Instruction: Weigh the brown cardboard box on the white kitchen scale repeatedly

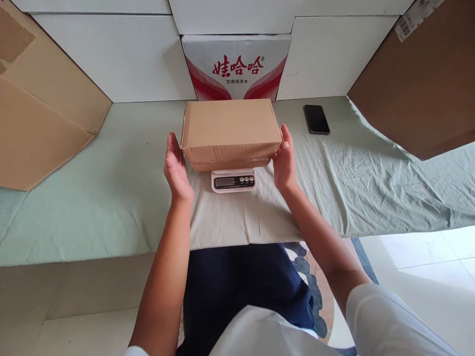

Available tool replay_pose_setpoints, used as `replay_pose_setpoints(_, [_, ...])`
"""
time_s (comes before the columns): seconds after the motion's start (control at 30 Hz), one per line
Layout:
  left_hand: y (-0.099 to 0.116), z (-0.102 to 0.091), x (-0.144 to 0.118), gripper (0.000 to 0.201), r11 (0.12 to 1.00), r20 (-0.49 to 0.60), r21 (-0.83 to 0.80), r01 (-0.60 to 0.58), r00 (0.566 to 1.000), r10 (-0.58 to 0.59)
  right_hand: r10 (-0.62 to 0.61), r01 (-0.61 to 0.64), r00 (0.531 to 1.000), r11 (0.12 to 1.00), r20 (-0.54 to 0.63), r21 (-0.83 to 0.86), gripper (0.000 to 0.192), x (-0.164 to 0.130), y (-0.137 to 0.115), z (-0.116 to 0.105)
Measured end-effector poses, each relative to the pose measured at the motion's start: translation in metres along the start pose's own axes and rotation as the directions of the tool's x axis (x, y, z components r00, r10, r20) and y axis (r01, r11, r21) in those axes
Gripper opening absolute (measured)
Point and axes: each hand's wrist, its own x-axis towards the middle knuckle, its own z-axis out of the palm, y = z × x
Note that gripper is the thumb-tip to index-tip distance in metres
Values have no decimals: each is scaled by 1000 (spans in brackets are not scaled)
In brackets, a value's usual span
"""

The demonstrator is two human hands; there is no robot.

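A closed brown cardboard box (230,129) rests on a small white digital scale (233,181), whose display and buttons stick out in front. My left hand (175,168) is flat and upright just left of the box, with a small gap to its side. On the other side my right hand (285,160) stands the same way, fingertips at the box's right edge. Neither hand closes around anything.
A pale green cloth (111,198) covers the table. A black phone (316,119) lies at the back right. A red-and-white water carton (236,66) stands behind the box. Large cardboard boxes sit at the left (40,109) and right (419,84).
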Motion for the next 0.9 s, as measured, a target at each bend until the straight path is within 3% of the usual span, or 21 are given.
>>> replay_pose_setpoints(0.4, [1, -2, -1, 82, 1000, 53, -8, -18, 998, 19, 60, -60, 998, 998, -4, 36, 104, 0, -9, 5])
replay_pose_setpoints(0.6, [5, 1, -1, 93, 1000, 41, 30, 2, 999, -4, 33, -33, 999, 999, 20, 36, 100, 0, -8, 3])
replay_pose_setpoints(0.9, [22, 19, -9, 96, 999, 58, 39, 37, 998, -39, 11, -12, 999, 1000, 32, 19, 100, -4, -14, 9])
